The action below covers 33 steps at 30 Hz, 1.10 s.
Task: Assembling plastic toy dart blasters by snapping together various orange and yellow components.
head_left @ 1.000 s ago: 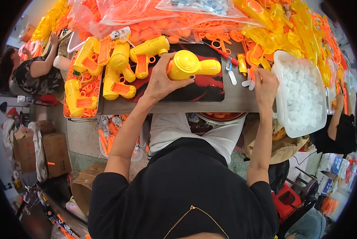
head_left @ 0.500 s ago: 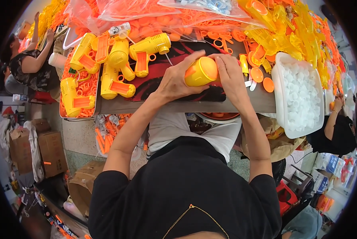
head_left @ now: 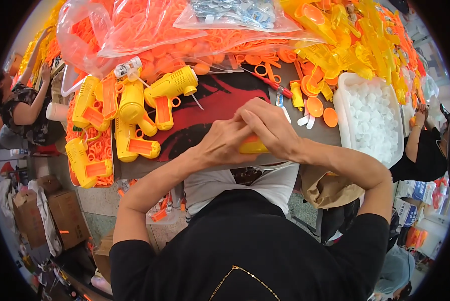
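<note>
Left hand point(head_left: 224, 145): closed over the left end of the yellow toy part point(head_left: 252, 146), fingers wrapped on top.
Right hand point(head_left: 270, 131): folded over the same part from the far-right side, gripping it; only a strip of yellow with an orange edge shows beneath.
Part position: near edge of the bench point(head_left: 330, 134), centre, directly in front of the person's body.
Long axis: seems to run left to right, though the hands hide most of it.
Nearer hand: neither; both are on it, left covering more.
Left of the hands: finished yellow toy guns point(head_left: 134, 113) with orange grips, lying in a loose cluster.
Right: white tray point(head_left: 345, 95) of white caps, well apart from the hands.
Far side: clear bags point(head_left: 134, 30) of orange pieces, yellow parts heaped far right.
Others: a co-worker's sleeve point(head_left: 425, 160) at right.
</note>
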### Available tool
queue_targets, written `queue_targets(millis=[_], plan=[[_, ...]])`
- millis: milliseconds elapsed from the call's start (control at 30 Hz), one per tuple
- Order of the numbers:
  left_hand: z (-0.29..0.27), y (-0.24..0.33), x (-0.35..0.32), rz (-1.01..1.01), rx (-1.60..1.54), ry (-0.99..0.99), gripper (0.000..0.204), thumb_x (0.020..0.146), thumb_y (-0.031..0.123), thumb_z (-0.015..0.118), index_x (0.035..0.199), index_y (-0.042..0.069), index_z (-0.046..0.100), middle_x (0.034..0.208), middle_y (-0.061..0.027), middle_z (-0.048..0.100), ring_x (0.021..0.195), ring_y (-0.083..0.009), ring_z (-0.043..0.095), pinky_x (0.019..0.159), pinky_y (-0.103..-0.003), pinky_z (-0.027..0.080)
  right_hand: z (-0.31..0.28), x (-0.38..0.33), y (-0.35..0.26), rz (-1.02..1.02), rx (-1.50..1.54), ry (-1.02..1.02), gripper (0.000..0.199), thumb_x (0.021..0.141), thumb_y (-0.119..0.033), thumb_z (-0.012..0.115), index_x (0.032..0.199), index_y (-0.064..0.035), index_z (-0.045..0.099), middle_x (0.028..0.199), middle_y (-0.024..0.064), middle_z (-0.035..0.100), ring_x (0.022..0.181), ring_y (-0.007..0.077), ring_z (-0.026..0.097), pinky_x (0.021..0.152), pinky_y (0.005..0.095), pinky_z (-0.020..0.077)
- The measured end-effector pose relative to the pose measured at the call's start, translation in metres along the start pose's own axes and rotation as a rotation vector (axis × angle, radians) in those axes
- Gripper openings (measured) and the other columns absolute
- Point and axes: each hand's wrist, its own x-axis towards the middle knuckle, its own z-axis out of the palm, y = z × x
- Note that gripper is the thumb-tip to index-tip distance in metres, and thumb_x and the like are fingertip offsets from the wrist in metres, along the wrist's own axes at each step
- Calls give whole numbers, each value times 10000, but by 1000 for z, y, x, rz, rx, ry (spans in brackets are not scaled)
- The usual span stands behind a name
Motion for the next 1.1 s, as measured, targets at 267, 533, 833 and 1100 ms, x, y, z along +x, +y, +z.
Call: queue_targets(millis=[267,533,833,1100], plan=[[-1,-1,-1,-199,-17,54,701,666,204,868,1258,40,529,950,-149,676,844,-328,693,712,-408,579,-1,25,6,165,148,6,311,985,-224,517,872,32,654,809,173,644,787,319,629,755,381,500],[-27,19,-43,-352,-394,432,829,738,48,853,1417,25,379,1275,-123,556,1134,-214,609,996,-343,495,-17,67,119,248,-820,346,229,930,-245,618,969,-51,732,968,150,695,852,352,694,735,446,543],[-62,15,-47,-380,-358,697,816,743,73,849,1408,55,378,1199,-126,589,1051,-239,651,952,-353,526,-11,19,51,267,46,199,228,994,-244,623,1061,-29,656,989,68,668,895,181,682,745,317,547],[-40,4,-20,-358,-546,458,817,764,38,833,1427,46,355,1201,-125,595,1084,-199,642,935,-336,541,-25,-27,30,407,574,62,223,998,-238,641,1103,-57,564,1054,46,667,954,110,641,815,264,519]])
